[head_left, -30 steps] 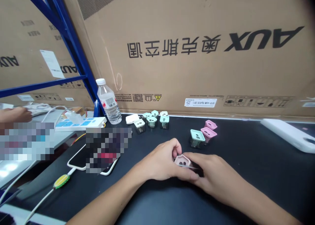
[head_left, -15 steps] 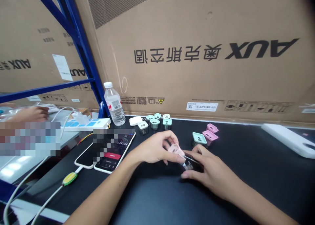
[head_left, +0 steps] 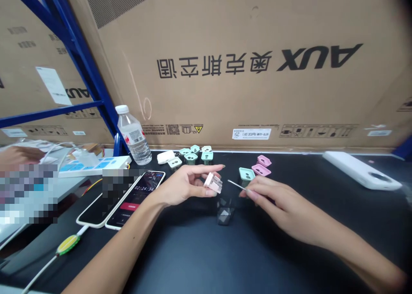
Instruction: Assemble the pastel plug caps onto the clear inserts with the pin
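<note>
Head view: the left hand [head_left: 185, 184] holds a pink plug casing [head_left: 212, 183] in a narrow grip between thumb and fingertips, while the right hand [head_left: 273, 199] pinches a thin metal pin [head_left: 236, 184], its tip pointing toward the casing with a small gap between them. A dark faceted plug piece [head_left: 225, 212] sits on the black table [head_left: 180, 259] just below both hands. Farther off lie a phone [head_left: 137, 195], a white power strip [head_left: 93, 166], a water bottle [head_left: 133, 137], mint casings [head_left: 246, 175] and pink casings [head_left: 261, 170], all before a large cardboard box [head_left: 257, 71]
</note>
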Action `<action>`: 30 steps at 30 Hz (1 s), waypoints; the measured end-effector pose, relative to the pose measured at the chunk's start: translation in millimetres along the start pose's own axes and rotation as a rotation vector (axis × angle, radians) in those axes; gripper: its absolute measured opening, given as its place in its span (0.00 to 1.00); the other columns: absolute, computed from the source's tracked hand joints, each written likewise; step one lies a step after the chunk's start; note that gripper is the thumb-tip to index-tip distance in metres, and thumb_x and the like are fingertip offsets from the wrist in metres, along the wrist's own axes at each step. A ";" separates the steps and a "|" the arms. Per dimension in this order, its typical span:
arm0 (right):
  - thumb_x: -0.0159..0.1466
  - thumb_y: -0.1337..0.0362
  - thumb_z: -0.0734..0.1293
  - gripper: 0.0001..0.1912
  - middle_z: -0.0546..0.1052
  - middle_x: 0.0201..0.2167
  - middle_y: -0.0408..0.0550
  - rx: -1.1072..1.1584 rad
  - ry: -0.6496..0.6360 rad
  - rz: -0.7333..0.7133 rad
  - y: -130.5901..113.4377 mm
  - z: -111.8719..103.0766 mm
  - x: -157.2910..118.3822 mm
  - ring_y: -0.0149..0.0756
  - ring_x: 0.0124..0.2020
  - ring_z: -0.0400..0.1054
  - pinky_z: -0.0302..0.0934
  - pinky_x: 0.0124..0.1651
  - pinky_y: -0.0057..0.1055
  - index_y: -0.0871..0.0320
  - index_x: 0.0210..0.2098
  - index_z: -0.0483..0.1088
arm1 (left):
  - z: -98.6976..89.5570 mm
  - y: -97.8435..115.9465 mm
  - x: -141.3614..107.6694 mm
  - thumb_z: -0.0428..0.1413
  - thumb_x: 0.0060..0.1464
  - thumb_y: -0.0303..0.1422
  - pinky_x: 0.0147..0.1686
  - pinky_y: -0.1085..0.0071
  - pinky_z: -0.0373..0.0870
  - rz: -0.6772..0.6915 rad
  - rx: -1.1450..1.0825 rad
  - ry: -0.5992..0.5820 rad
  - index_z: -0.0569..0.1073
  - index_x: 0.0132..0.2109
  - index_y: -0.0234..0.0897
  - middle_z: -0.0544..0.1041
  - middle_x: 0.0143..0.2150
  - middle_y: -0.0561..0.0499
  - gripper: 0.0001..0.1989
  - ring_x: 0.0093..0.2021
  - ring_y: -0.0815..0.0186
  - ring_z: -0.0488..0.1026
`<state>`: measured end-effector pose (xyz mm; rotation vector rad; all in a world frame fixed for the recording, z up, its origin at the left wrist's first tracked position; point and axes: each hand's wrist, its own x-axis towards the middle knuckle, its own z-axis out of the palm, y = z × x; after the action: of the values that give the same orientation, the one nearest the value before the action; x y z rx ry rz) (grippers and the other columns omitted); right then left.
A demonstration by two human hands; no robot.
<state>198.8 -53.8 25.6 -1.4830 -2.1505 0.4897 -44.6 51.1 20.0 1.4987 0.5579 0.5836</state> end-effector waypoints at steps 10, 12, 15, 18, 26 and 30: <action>0.71 0.59 0.56 0.15 0.76 0.36 0.45 0.030 -0.002 -0.050 -5.2 10.9 -3.1 0.34 0.37 0.70 0.63 0.44 0.31 0.52 0.40 0.74 | 2.6 -1.7 -0.8 0.64 0.46 0.24 0.48 0.64 0.72 0.074 0.092 -0.151 0.77 0.53 0.44 0.71 0.50 0.48 0.25 0.44 0.66 0.72; 0.71 0.59 0.56 0.15 0.76 0.36 0.44 0.030 -0.004 -0.041 -5.0 10.5 -3.5 0.34 0.36 0.70 0.63 0.43 0.30 0.51 0.40 0.74 | 2.3 -2.1 -0.8 0.64 0.47 0.24 0.48 0.63 0.72 0.082 0.097 -0.157 0.77 0.52 0.44 0.70 0.50 0.48 0.24 0.44 0.65 0.72; 0.71 0.59 0.56 0.15 0.76 0.35 0.42 0.030 -0.005 -0.025 -5.3 9.9 -3.2 0.33 0.36 0.70 0.63 0.43 0.29 0.50 0.39 0.74 | 2.6 -2.0 -0.8 0.63 0.48 0.24 0.48 0.64 0.72 0.085 0.124 -0.169 0.78 0.51 0.45 0.71 0.49 0.48 0.23 0.45 0.65 0.72; 0.71 0.59 0.56 0.15 0.77 0.35 0.42 0.029 -0.009 -0.025 -6.1 9.2 -3.1 0.33 0.36 0.70 0.62 0.44 0.29 0.50 0.39 0.74 | 3.6 -1.3 -0.8 0.63 0.49 0.23 0.48 0.66 0.71 0.078 0.143 -0.173 0.78 0.51 0.45 0.71 0.49 0.48 0.22 0.44 0.66 0.72; 0.71 0.58 0.57 0.16 0.76 0.33 0.41 0.019 -0.038 -0.019 -6.0 8.2 -2.5 0.32 0.33 0.69 0.62 0.40 0.29 0.49 0.37 0.75 | 4.5 -3.2 -0.9 0.63 0.50 0.25 0.47 0.67 0.70 0.102 0.179 -0.173 0.78 0.52 0.46 0.70 0.49 0.48 0.21 0.44 0.66 0.72; 0.71 0.58 0.56 0.17 0.77 0.32 0.42 -0.001 -0.052 -0.015 -6.9 6.5 -2.6 0.33 0.32 0.70 0.63 0.38 0.29 0.48 0.37 0.76 | 4.6 -5.6 -1.0 0.62 0.50 0.24 0.46 0.67 0.70 0.120 0.193 -0.175 0.77 0.52 0.46 0.70 0.49 0.48 0.22 0.44 0.66 0.72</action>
<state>190.5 -58.9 23.5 -1.4684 -2.2003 0.5274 -42.2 47.1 14.4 1.7560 0.3988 0.4959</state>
